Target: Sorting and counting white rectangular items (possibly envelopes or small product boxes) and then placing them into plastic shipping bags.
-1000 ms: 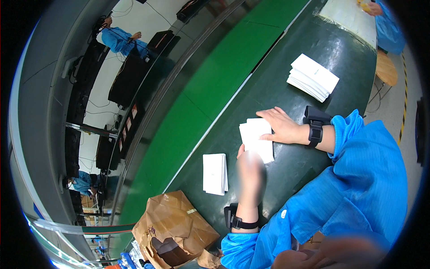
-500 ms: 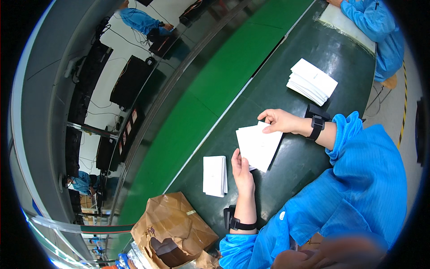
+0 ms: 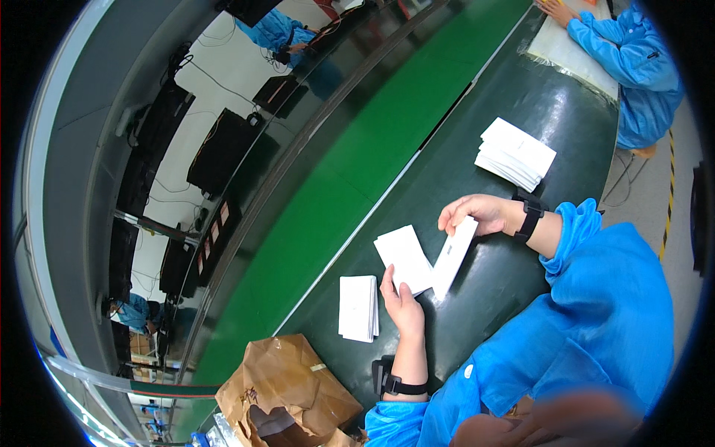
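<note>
My right hand (image 3: pixel 480 214) is closed on the top of a white booklet (image 3: pixel 453 259), which hangs tilted, its narrow face towards me. Just left of it, a small stack of white booklets (image 3: pixel 406 257) rests in my left hand (image 3: pixel 403 309), with the thumb over the lower edge and the fingers along the left side. The two lots meet or nearly touch at the stack's right corner. Left of my left hand lies another white booklet pile (image 3: pixel 358 307) on the dark green table. A larger, fanned pile of white booklets (image 3: pixel 514 154) lies beyond my right wrist.
A torn brown paper bag (image 3: pixel 294 384) stands at the lower left. Past the table edge runs a green conveyor belt (image 3: pixel 328 201). At the upper right a co-worker in blue (image 3: pixel 625 59) sits by a pale mat (image 3: pixel 570 56). Black screens (image 3: pixel 220 149) stand across the belt.
My right hand has drawn one booklet away to the right from the stack and turned it on edge. The rest of the stack stays with my left hand. The view has shifted slightly.
</note>
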Demonstrator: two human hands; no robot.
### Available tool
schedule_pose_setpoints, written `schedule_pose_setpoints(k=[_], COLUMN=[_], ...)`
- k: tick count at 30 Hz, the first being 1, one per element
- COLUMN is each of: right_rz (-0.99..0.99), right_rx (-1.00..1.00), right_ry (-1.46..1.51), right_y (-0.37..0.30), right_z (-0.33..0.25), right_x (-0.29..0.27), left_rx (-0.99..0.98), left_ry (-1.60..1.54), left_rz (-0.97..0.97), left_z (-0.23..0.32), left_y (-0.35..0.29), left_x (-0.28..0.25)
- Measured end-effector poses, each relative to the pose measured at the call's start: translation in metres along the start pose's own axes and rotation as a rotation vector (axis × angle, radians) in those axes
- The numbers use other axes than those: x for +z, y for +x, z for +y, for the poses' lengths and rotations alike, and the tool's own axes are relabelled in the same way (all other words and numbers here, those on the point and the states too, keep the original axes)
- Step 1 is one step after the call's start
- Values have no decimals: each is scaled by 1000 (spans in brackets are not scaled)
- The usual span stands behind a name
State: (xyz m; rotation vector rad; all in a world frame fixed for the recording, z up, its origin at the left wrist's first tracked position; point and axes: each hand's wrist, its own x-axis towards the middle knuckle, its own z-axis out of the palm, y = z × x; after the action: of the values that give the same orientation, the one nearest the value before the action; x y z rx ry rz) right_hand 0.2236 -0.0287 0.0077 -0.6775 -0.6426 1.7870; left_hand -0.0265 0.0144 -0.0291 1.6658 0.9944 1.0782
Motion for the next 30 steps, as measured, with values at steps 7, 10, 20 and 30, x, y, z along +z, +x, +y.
schedule_pose_setpoints(k=[7, 10, 20, 30], right_rz=[-211, -22, 361, 548], right_rx=[96, -40, -375, -481], right_ry=[292, 123, -503, -575], right_y=[2, 9, 17, 33], right_z=[20, 45, 55, 54], right_x=[11, 1, 18, 28], left_rx=[257, 278, 179, 952], left_ry=[243, 229, -128, 875], left_rz=[-11, -44, -262, -246], left_z=[17, 20, 4, -502], left_y=[-12, -20, -17, 125], left_x=[-3, 5, 8, -157])
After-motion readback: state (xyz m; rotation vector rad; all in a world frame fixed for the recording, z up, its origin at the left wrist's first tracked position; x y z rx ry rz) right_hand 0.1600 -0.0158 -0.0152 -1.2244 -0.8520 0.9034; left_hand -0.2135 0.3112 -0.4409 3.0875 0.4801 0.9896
